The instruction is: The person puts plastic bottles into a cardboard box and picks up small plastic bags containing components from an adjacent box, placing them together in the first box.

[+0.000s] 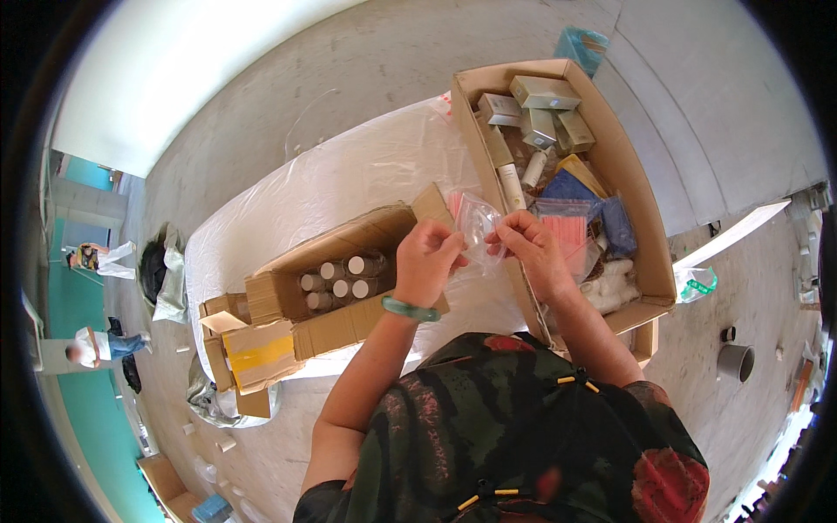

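A clear plastic bag (477, 222) with a pink-red edge or contents hangs between my two hands. My left hand (425, 263), with a green bangle at its wrist, is closed in a pinch on the bag's near left side. Opposite it, my right hand (534, 253) pinches the bag's right side. Below and left of the bag stands an open carton (327, 333) holding several white-capped jars (357, 265). On the right, a larger open carton (641, 174) reaches under my right hand. Inside it lies another clear bag with pink-red strips (568, 231).
Small silver-gold boxes (545, 92), white tubes (511, 186) and blue cloth (571, 186) fill the large carton. Both cartons rest on a plastic-covered surface (253, 213). A grey pipe piece (735, 363) is on the floor at right; a person (105, 346) is far left.
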A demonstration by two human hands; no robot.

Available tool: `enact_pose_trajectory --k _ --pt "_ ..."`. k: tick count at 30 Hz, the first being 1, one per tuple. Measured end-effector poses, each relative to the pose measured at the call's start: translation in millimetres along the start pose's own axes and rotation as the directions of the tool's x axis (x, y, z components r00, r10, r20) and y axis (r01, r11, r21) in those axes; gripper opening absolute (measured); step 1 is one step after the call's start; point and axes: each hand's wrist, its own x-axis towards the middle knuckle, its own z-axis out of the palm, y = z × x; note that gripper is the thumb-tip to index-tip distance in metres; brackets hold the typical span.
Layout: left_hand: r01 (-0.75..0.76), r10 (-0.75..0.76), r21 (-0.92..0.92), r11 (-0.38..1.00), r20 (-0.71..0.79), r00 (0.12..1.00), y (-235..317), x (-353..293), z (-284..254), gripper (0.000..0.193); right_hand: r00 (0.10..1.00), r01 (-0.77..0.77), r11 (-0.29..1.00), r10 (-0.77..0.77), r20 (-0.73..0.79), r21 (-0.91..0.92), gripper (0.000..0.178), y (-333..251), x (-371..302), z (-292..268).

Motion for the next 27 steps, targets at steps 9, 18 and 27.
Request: enact_pose_trajectory --k 9,18,27 --pt "-0.409 0.418 0.61 0.679 0.137 0.898 -11 -1 6 0.007 0.842 0.51 0.59 -0.489 0.225 -0.626 0.033 -17 -16 6" --pt "-0.475 0.382 0.681 0.558 0.298 0.875 -24 -7 11 0.016 0.848 0.484 0.173 -0.336 0.411 -0.858 0.028 -10 -19 -1" --pt "-0.542 0.423 0.702 0.462 0.363 0.831 -36 -5 4 0.024 0.88 0.475 0.505 -0.293 0.374 -0.72 0.022 -11 -12 -44"
